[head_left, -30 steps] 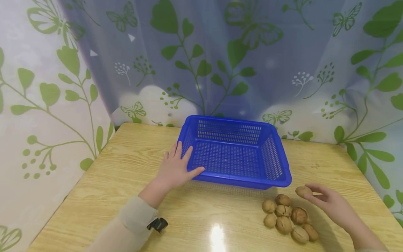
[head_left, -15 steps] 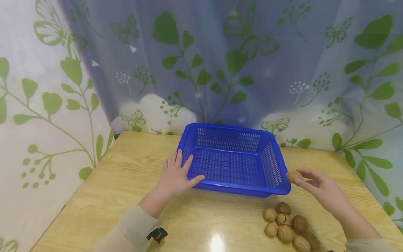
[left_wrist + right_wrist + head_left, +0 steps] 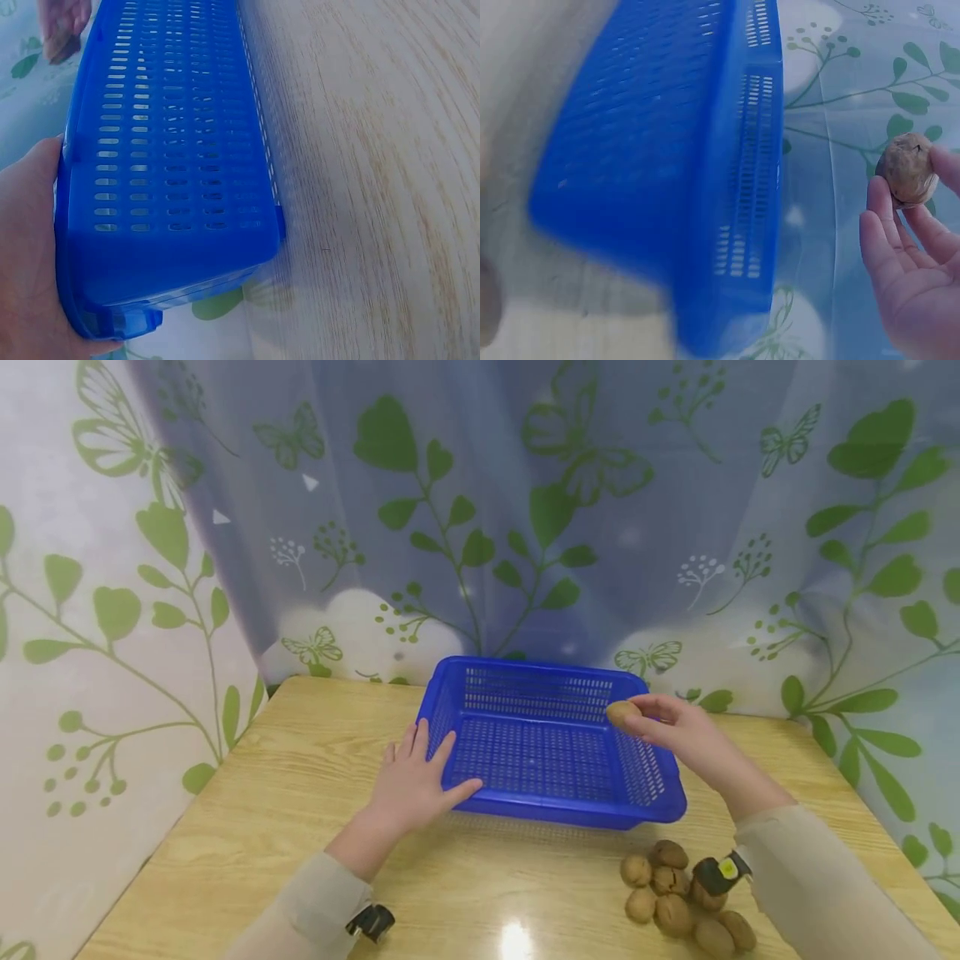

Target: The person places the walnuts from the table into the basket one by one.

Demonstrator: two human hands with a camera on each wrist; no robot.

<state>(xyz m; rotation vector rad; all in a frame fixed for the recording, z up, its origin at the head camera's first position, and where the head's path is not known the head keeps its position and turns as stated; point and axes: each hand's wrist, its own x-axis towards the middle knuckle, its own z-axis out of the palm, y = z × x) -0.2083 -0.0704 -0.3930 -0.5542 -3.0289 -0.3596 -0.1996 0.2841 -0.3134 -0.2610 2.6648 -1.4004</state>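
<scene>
Walnut (image 3: 622, 713) is pinched in the right hand's (image 3: 678, 731) fingertips, hanging just over the blue basket's (image 3: 525, 814) far-right corner, with the basket floor directly below. Left hand (image 3: 416, 781) presses flat, fingers spread, on the near-left rim.

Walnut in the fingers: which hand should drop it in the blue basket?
The right hand, probably. Its fingers already pinch the walnut above the blue basket. The left hand rests against the basket's left side, steadying it, and holds no nut.
</scene>
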